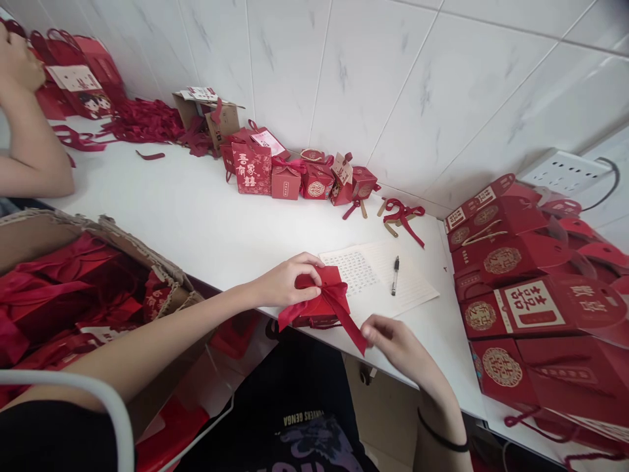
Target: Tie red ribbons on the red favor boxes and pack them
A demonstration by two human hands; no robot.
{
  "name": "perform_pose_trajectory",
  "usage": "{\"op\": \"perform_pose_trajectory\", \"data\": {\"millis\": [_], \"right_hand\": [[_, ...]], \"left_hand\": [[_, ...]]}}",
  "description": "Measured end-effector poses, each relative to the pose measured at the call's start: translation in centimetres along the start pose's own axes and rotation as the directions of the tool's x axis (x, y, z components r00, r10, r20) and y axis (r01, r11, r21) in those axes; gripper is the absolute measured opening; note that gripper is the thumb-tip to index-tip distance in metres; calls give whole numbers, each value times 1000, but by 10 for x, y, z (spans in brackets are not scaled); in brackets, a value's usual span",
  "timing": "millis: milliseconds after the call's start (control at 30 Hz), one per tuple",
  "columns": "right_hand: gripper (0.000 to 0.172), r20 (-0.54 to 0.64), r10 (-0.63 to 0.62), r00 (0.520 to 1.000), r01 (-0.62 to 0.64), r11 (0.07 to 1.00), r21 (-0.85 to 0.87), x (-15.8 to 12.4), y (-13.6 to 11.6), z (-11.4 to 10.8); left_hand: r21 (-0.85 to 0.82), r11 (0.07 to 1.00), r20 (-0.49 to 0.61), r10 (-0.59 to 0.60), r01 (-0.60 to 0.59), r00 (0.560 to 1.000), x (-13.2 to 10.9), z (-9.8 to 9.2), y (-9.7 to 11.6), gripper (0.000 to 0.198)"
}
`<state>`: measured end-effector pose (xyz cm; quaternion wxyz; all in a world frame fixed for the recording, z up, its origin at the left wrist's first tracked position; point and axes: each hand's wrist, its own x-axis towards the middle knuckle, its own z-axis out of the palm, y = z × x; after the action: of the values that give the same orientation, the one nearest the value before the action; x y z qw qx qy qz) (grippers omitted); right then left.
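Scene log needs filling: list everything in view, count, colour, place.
Tied box: 1, red, table edge
Bow: 1, red, on box
Paper: count unclear, off-white, behind box
Pen: 1, black-clear, on paper
Gift boxes: many, red, right, rear, left
Loose ribbons: many, red, rear
Cardboard boxes: 2, brown, rear, left
Power strip: 1, white, right
Table: 1, white, centre
Wall: 1, white, rear
Curved bar: 1, white, lower left
Co-worker's arm: 1, bare, left
Left grip: 1, bare, at bow
Right grip: 1, bare, bow's tail
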<state>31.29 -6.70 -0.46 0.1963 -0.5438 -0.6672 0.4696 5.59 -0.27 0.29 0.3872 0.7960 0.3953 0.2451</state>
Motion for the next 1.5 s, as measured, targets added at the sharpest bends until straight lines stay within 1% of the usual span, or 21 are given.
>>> {"op": "perform_pose_trajectory", "data": {"millis": [33, 67, 100, 133, 233, 300, 367, 433, 533, 633, 700, 733, 800, 967, 1000, 1067, 1167, 1233, 1300, 1367, 1500], "right_hand": [[41, -126, -14, 992, 14, 1000, -3, 4, -1, -2], [41, -243, -38, 969, 38, 999, -6, 8, -2, -2], [40, -324, -70, 944, 71, 997, -8, 13, -4, -2], [38, -362, -109, 926, 113, 994, -9, 18, -7, 0], [32, -344, -221, 913, 229, 973, -17, 32, -16, 10], [28, -323, -261, 910, 262, 964, -40, 40, -22, 19], [25, -324, -270, 907, 270, 962, -46, 47, -26, 27], [26, -343, -254, 904, 273, 962, 6, 52, -27, 32], [32, -356, -195, 914, 263, 953, 153, 56, -24, 36], [34, -344, -153, 926, 245, 939, 242, 56, -22, 37], [37, -341, -142, 929, 237, 937, 256, 56, -21, 37], [38, -340, -137, 930, 233, 937, 259, 55, -21, 37], [40, -340, -133, 931, 229, 938, 262, 55, -21, 38], [42, -350, -116, 929, 213, 944, 252, 54, -18, 41], [42, -358, -105, 928, 207, 944, 259, 53, -17, 42], [43, -373, -84, 924, 197, 941, 276, 51, -16, 43], [43, -385, -76, 920, 196, 938, 284, 51, -17, 45], [43, -384, -81, 920, 201, 938, 281, 51, -17, 45], [43, -381, -83, 921, 201, 939, 280, 51, -17, 45], [43, -377, -80, 923, 197, 938, 284, 51, -17, 45], [42, -367, -71, 928, 191, 934, 301, 51, -16, 44]], "left_hand": [[-21, 1000, 34, 12, -11, 999, -1, -4, -1, 15], [-36, 999, 59, 25, -23, 998, -2, -8, -3, 17], [-43, 998, 68, 37, -34, 997, -3, -11, -4, 19], [-40, 998, 62, 46, -44, 997, -4, -14, -6, 20], [-3, 999, 18, 55, -55, 998, -6, -18, -11, 13], [12, 999, -10, 39, -38, 999, -5, -18, -12, 8], [4, 1000, -43, 6, -6, 999, -4, -16, -12, 15], [-27, 999, -74, -32, 31, 997, -3, -16, -10, 20], [-61, 997, -88, -57, 52, 994, -3, -19, -8, 22], [-23, 1000, -14, 9, -9, 1000, -6, -25, -9, 14], [21, 998, 51, 62, -63, 997, -7, -27, -12, 13], [42, 996, 62, 75, -78, 995, -8, -27, -13, 12], [67, 995, 29, 73, -75, 997, -7, -25, -15, 9], [19, 1000, -105, 15, -13, 994, -4, -16, -12, 17], [19, 999, -120, 30, -28, 992, -4, -15, -11, 16], [55, 992, -126, 120, -114, 985, -6, -15, -9, 14], [161, 946, -113, 300, -280, 947, -9, -15, -9, 30], [230, 920, -132, 352, -317, 927, -9, -13, -11, 25], [267, 916, -182, 351, -297, 919, -8, -10, -11, 17], [268, 925, -226, 331, -268, 916, -6, -7, -11, 13], [197, 952, -251, 280, -234, 927, -6, -6, -10, 8]]}}
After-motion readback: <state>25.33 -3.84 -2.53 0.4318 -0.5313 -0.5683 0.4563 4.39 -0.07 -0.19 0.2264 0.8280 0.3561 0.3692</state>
